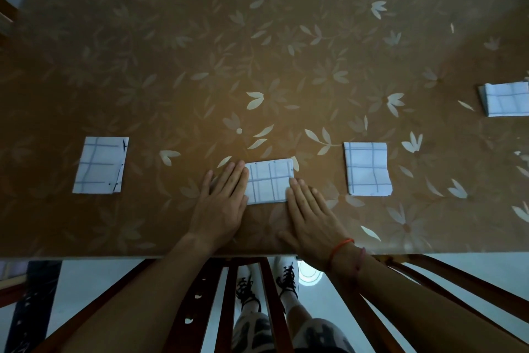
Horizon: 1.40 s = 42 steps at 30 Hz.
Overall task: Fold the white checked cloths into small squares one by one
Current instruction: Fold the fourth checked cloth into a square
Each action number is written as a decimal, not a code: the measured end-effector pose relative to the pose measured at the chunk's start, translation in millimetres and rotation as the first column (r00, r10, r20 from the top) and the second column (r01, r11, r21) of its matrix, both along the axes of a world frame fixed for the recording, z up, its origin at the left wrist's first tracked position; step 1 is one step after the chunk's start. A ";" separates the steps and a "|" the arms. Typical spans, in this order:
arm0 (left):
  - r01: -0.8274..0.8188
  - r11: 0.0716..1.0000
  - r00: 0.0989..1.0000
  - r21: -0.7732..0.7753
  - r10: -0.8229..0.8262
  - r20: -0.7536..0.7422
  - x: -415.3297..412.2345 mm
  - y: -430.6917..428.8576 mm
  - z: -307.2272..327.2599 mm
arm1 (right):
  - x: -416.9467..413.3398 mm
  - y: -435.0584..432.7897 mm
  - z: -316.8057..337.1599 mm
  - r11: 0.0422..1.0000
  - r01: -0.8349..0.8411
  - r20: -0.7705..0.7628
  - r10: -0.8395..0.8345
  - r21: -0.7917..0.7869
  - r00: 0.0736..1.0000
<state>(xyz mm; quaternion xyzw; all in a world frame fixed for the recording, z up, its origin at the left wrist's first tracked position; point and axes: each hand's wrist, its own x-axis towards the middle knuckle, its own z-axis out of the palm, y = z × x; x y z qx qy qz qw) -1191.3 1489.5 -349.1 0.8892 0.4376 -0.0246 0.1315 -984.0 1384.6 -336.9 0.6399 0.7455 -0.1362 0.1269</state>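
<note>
A white checked cloth (267,181), folded into a small square, lies near the table's front edge in the middle. My left hand (221,204) lies flat with its fingers on the cloth's left edge. My right hand (310,215) lies flat with its fingertips on the cloth's lower right corner. Both hands are spread, gripping nothing. Three more folded checked cloths lie on the table: one at the left (100,165), one right of centre (367,168), and one at the far right edge (505,98).
The brown table (257,52) with a leaf pattern stretches away from me. Wooden chair backs (226,304) stand under its front edge, with my legs and laced shoes (286,281) on the pale floor below.
</note>
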 end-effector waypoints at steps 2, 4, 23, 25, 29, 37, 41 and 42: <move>-0.011 1.000 1.000 -0.012 0.011 0.006 1.8 0.7 2.9 | -3.2 1.0 0.5 1.000 0.006 -0.008 -0.006 0.003 1.000; -0.014 1.000 1.000 -0.014 0.014 -0.001 3.7 2.3 6.2 | -8.0 2.4 5.1 0.999 0.027 -0.008 -0.026 0.026 1.000; -0.025 0.999 0.999 -0.046 0.024 -0.034 8.0 3.7 12.7 | 8.3 55.7 2.7 0.995 0.072 -0.026 -0.074 -0.063 0.997; -0.047 0.998 0.998 -0.045 0.049 0.038 12.8 6.5 17.1 | 5.6 56.6 6.1 0.994 0.085 -0.033 -0.088 -0.074 0.996; -0.136 0.989 0.979 -0.063 0.144 0.144 26.2 17.1 23.1 | 2.1 61.2 19.9 0.996 0.074 -0.070 -0.077 -0.039 0.995; -0.375 0.899 0.884 -0.225 0.420 0.205 52.8 33.7 40.0 | 9.2 83.7 44.6 0.998 0.059 -0.131 -0.057 0.013 0.990; -0.395 0.815 0.744 -0.423 0.554 0.374 57.4 29.6 52.7 | 7.7 98.4 66.9 0.991 0.126 -0.223 -0.135 -0.054 0.965; -0.378 0.806 0.714 -0.456 0.567 0.410 56.4 27.7 58.0 | 6.7 101.1 89.7 0.991 0.134 -0.232 -0.135 -0.021 0.963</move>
